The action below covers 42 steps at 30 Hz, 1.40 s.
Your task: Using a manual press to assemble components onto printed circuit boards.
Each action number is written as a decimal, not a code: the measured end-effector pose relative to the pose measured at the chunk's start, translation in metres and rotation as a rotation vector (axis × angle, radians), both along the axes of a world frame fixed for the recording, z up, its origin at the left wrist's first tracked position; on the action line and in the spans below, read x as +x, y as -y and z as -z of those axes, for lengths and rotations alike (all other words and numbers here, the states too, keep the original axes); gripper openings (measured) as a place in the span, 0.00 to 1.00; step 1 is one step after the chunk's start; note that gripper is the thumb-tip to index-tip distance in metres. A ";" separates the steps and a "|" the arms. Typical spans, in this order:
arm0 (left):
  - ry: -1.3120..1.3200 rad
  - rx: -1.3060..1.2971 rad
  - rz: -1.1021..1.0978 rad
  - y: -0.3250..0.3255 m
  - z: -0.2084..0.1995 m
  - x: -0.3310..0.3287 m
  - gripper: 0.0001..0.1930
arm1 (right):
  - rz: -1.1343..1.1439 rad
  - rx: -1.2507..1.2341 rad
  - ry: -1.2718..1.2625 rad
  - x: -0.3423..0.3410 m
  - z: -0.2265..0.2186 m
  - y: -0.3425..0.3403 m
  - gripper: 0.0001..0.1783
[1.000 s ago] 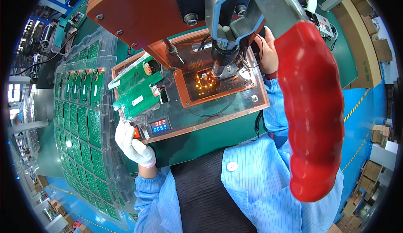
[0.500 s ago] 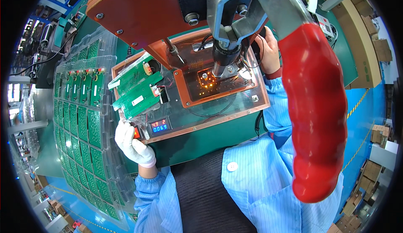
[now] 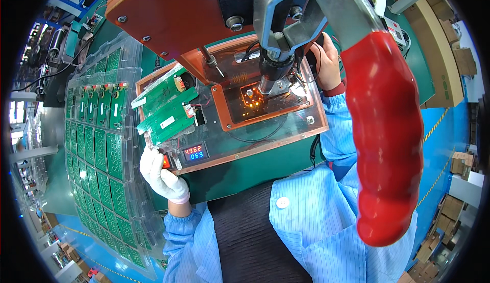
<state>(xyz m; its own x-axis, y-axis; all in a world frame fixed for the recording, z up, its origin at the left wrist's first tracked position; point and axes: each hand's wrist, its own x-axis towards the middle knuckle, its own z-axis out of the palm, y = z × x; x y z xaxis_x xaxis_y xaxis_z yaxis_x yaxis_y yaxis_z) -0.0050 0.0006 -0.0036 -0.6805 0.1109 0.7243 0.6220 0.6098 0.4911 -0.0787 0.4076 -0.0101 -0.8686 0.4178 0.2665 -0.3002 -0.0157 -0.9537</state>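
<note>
My left hand (image 3: 162, 173), in a white glove, has its fingers bent round the front left corner of a clear-topped test fixture (image 3: 245, 153), beside a red switch (image 3: 167, 161). My right hand (image 3: 327, 62), bare, is closed at the fixture's far right side, against a dark part largely hidden by the clamp. A black plunger (image 3: 276, 68) of the toggle clamp presses down in the orange-framed nest (image 3: 224, 107), where small orange lights glow. The clamp's red handle (image 3: 385, 140) hangs at the right. Two green circuit boards (image 3: 171, 122) lie on the fixture's left side, near a lit digital meter (image 3: 195, 153).
Clear trays (image 3: 133, 181) of green circuit boards stand at the left on the green bench (image 3: 240, 173). A brown press body (image 3: 173, 12) overhangs the fixture. Cables run over its top. A cardboard box (image 3: 444, 53) stands at the far right.
The digits on the meter differ. The red handle and clamp appear shifted very slightly. Both hands stay where they were.
</note>
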 end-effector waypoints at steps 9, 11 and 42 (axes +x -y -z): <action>0.000 0.000 -0.012 0.000 0.001 0.000 0.16 | -0.037 -0.080 -0.012 0.000 -0.005 0.004 0.12; 0.002 0.007 -0.008 0.000 0.001 0.000 0.16 | -0.041 -0.099 -0.017 0.002 -0.009 0.004 0.11; -0.010 0.005 -0.004 0.002 -0.002 0.003 0.14 | -0.070 -0.561 0.044 0.007 -0.045 0.011 0.21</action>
